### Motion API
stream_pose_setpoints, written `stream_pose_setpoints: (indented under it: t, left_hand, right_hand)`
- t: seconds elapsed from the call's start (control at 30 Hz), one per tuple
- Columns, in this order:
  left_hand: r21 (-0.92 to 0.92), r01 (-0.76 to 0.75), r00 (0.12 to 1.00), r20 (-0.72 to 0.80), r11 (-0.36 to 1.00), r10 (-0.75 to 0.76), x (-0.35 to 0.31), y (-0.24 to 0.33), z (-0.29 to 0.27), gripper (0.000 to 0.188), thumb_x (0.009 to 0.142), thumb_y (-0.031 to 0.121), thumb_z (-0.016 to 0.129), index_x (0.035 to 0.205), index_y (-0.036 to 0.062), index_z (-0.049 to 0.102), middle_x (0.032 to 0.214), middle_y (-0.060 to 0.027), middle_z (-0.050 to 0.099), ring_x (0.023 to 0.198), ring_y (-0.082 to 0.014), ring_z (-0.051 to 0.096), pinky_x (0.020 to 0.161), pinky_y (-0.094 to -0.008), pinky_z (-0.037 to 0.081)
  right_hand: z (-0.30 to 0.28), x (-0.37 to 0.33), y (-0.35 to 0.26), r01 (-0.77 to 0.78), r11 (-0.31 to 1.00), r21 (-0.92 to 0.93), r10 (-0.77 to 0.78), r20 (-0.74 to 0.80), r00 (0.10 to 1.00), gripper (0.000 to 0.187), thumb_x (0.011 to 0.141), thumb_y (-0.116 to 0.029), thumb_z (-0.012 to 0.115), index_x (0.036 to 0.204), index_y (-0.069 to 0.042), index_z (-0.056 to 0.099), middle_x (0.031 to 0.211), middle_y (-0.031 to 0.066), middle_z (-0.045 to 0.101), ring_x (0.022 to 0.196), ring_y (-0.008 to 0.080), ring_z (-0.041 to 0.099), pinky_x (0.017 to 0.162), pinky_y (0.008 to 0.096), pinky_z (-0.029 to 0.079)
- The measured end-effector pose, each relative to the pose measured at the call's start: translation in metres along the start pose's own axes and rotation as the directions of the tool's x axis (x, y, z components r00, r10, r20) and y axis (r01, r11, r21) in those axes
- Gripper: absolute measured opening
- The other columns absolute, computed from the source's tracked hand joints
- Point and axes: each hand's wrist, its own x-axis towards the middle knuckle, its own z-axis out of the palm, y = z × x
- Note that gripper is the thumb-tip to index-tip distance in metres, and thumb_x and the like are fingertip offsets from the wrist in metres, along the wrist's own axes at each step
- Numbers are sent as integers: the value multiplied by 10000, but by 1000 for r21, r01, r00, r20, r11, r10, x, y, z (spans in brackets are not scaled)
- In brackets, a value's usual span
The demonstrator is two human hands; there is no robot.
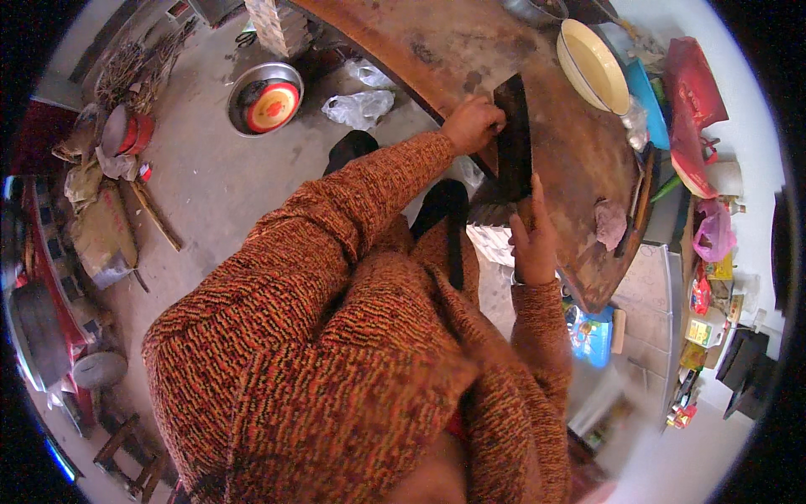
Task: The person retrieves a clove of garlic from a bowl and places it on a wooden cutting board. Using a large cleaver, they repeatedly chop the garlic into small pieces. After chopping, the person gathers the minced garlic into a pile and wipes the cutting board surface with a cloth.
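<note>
A broad, dark-bladed cleaver (515,139) hangs over the edge of a brown, worn worktop (437,50). My right hand (535,239) is wrapped round its handle at the near end, with one finger stretched along the blade. At the blade's left side, my left hand (473,124) has its fingers curled in. Whether something is pinched in those fingers is hidden from this view. A pinkish-grey cloth or lump (610,223) lies on the worktop to the right of my right hand.
A cream basin (593,67) and a blue container (651,101) stand along the worktop's far right. On the floor at the left are a metal basin (239,88) with a red-and-white bowl (274,107), plastic bags (359,107), a sack (107,231) and a stick (155,216).
</note>
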Motion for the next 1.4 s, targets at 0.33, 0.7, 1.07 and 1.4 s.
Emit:
stream_pose_setpoints:
  t: [0.33, 0.7, 1.07, 1.4]
  left_hand:
    - [-103, 40, 942, -327, 994, -72, 0, 13, -29, 812, 626, 124, 781, 1294, 38, 327, 1246, -186, 426, 1114, -347, 477, 988, -395, 369]
    - [-212, 161, 950, -231, 964, -210, 2, -17, -14, 399, 676, 316, 766, 960, 104, 583, 925, -120, 585, 909, -332, 533, 804, -411, 427]
    - [22, 158, 950, -276, 987, -146, 2, -15, -8, 330, 707, 386, 723, 871, 119, 618, 768, -106, 614, 826, -319, 561, 791, -398, 433]
    - [-38, 222, 953, -204, 974, -225, -1, -20, -10, 303, 756, 415, 681, 884, 140, 660, 883, -81, 646, 875, -312, 591, 794, -400, 467]
  right_hand:
    - [-42, 3, 18, 245, 882, -402, -274, -15, 962, 623, 770, -42, 598, 1352, -103, 385, 1015, 194, 575, 907, 383, 567, 767, 425, 476]
    - [-85, 15, 29, 29, 866, -500, 5, 67, 998, 443, 772, -72, 651, 1192, -132, 524, 1004, 126, 626, 961, 320, 595, 770, 404, 482]
    - [-93, 47, 100, 187, 853, -487, -252, -70, 965, 445, 722, -103, 712, 1149, -151, 595, 962, 111, 638, 906, 296, 592, 772, 366, 461]
    - [-134, 47, 114, -114, 822, -558, -3, -204, 979, 411, 671, -201, 776, 1047, -107, 640, 958, 119, 643, 883, 281, 616, 758, 336, 474]
